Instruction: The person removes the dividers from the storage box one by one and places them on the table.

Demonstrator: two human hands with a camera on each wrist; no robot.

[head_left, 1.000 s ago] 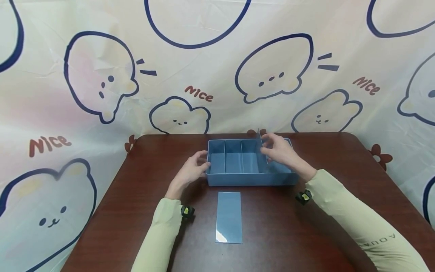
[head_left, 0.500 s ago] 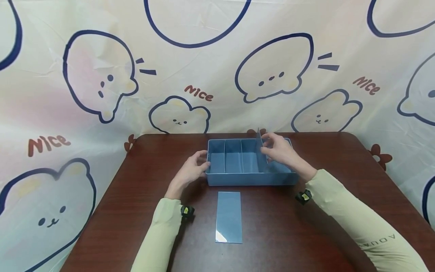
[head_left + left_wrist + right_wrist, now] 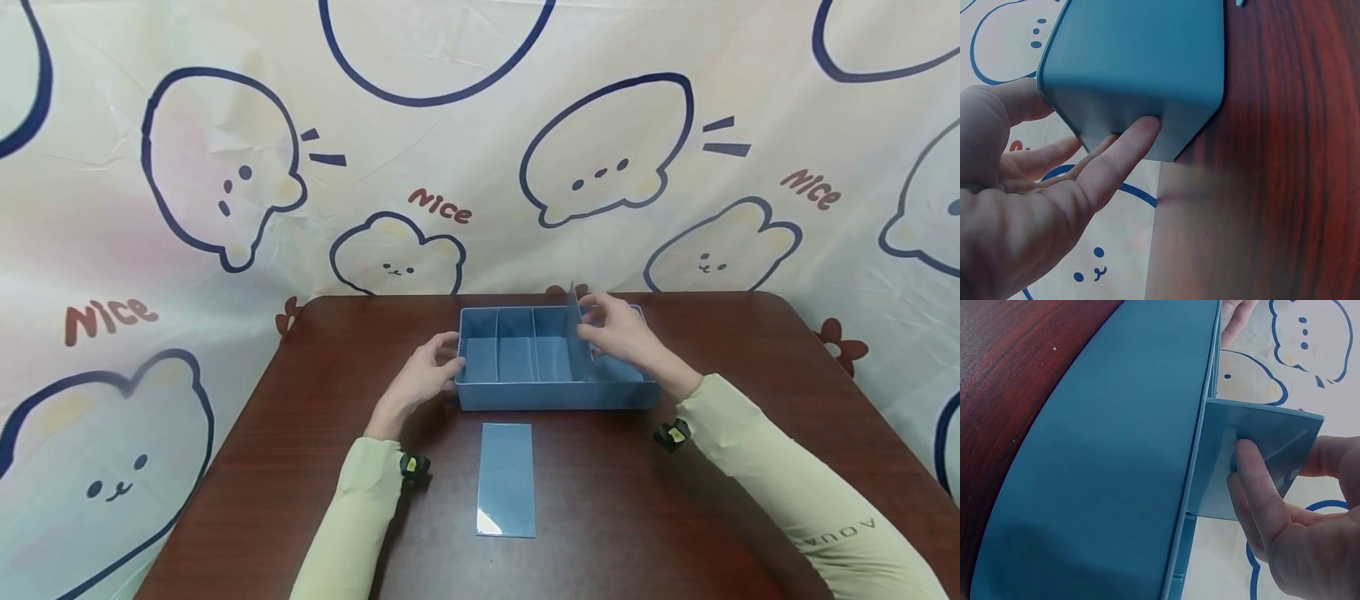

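Note:
A blue divided storage box [image 3: 555,396] stands on the table with two upright dividers [image 3: 535,343] inside its left half. At the left end, my left hand [image 3: 420,375] holds the box, thumb at the rim and fingers against the outer end wall [image 3: 1122,115]. My right hand [image 3: 618,329] pinches another thin blue divider [image 3: 1263,440] between thumb and fingers. That divider is tilted and sticks up above the box's rim; its lower edge is inside the box. How its lower edge sits is hidden.
A flat blue rectangular panel [image 3: 506,479] lies on the dark wooden table [image 3: 300,467] in front of the box. A patterned cloth [image 3: 487,167] hangs behind the table and at both sides.

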